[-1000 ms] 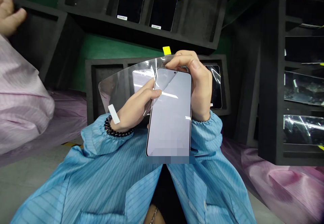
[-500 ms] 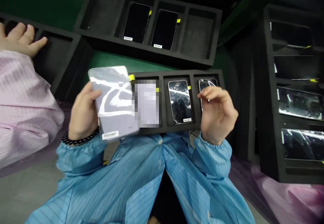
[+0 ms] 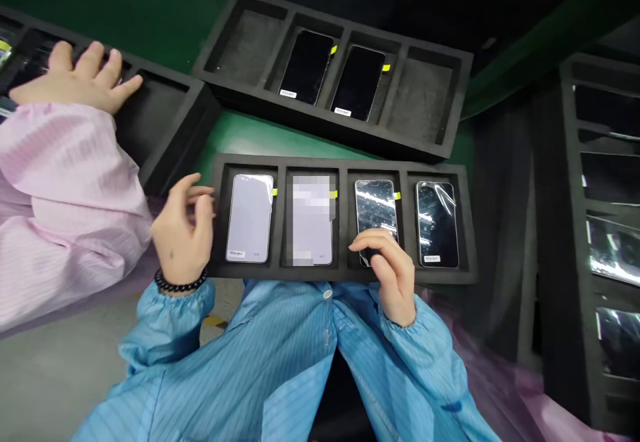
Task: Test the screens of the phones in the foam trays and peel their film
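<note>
A black foam tray lies in front of me with a phone in each compartment. The leftmost phone has a pale lit screen and a yellow tab; the second phone, partly pixelated, is also pale. Both the third phone and the rightmost phone have dark, glossy screens. Beside the tray's left end, my left hand is open and empty, its fingers bent. My right hand hovers over the lower part of the third phone, fingers loosely curled and apart, with nothing visible in them; contact is unclear.
Behind stands another foam tray with two dark phones in its middle compartments. At left, a co-worker's hand in a pink sleeve rests over a further tray. A tray of dark phones stands at right. The surface is green.
The leftmost phone, held up in my left hand before, now lies in its compartment, and that hand has let go. My right hand has moved left from the rightmost phone to the third.
</note>
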### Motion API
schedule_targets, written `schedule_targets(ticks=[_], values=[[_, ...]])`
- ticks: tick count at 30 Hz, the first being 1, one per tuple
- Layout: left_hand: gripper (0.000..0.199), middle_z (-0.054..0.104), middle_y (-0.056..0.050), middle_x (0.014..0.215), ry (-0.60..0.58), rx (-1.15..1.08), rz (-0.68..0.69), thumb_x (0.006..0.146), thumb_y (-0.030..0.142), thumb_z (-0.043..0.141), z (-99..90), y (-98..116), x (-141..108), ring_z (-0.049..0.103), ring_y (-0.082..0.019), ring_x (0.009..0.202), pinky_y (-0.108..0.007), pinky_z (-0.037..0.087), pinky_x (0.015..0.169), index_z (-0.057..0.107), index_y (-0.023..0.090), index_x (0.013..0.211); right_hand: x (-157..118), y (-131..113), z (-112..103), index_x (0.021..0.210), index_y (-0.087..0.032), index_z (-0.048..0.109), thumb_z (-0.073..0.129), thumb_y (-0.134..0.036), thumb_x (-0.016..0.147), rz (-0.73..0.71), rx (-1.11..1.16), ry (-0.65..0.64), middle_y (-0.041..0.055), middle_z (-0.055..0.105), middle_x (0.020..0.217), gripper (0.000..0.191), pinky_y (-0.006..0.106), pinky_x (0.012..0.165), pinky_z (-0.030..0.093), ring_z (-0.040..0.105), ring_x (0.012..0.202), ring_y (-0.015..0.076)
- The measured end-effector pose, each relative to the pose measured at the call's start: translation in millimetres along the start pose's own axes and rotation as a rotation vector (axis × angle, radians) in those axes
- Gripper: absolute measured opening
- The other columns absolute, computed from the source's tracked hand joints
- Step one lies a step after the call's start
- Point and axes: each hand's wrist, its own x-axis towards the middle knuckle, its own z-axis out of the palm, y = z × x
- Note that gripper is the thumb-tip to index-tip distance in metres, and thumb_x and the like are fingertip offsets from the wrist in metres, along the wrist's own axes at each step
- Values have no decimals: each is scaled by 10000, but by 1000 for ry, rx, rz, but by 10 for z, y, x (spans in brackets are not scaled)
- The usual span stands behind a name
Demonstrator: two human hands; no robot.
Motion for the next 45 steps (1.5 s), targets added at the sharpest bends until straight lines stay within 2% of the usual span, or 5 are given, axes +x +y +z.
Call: schedule_targets(ticks=[4, 10, 18, 24, 45], values=[[459, 626, -94, 1276, 95, -111, -143, 929, 497, 499, -165, -214, -326, 590, -259, 1198, -450, 501, 1030, 591, 247, 1303, -48, 74, 177, 1006, -226, 687, 439, -207, 994, -148, -94, -125, 72, 680, 1056, 249, 413, 907, 483, 612, 1027, 229], [596, 681, -108, 1228, -158, -386, -448, 753, 545, 640, 9, -571, -653, 621, -297, 1194, -442, 511, 1059, 621, 163, 1210, -44, 199, 416, 1013, -198, 706, 510, -234, 963, -473, -546, -259, 114, 710, 1198, 206, 482, 1061, 462, 615, 1100, 242], [633, 680, -50, 1113, -167, -433, -515, 621, 442, 838, 51, -639, -646, 629, -240, 1075, -354, 498, 1029, 613, 187, 1155, -42, 196, 435, 1210, -223, 675, 473, -351, 1005, -472, -760, -388, 113, 617, 1410, 315, 537, 1197, 290, 575, 1226, 249], [582, 673, -36, 1079, -164, -402, -527, 648, 434, 836, 59, -653, -656, 629, -213, 1017, -294, 515, 911, 628, 200, 1139, -44, 204, 447, 1237, -219, 659, 449, -358, 1015, -464, -777, -396, 114, 617, 1414, 336, 524, 1196, 278, 572, 1235, 241], [571, 680, -40, 1095, -151, -500, -576, 646, 437, 767, 61, -542, -622, 626, -218, 1033, -285, 498, 916, 612, 189, 1137, -35, 195, 444, 1317, -201, 627, 469, -315, 995, -468, -769, -396, 122, 637, 1373, 376, 511, 1161, 323, 590, 1182, 248]])
